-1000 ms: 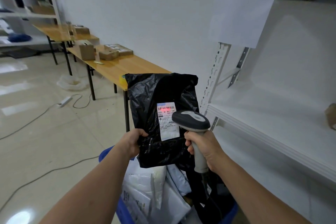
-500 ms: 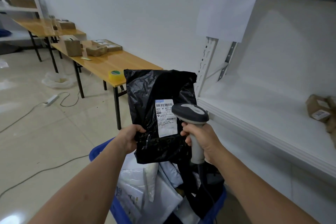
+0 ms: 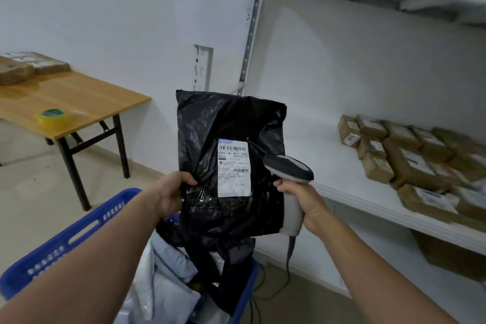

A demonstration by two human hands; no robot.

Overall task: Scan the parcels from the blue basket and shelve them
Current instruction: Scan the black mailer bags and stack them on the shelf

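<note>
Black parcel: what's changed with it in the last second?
The red scan light on its label has gone, and the scanner has slid right, off the label. The view has turned toward the shelf. The left hand still grips the black parcel, the right hand the scanner.

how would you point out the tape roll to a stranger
Look at the wooden table against the wall on the left. Near its front edge sits the tape roll. It is the only round yellow thing there; the cardboard parcels behind are brown boxes.
</note>
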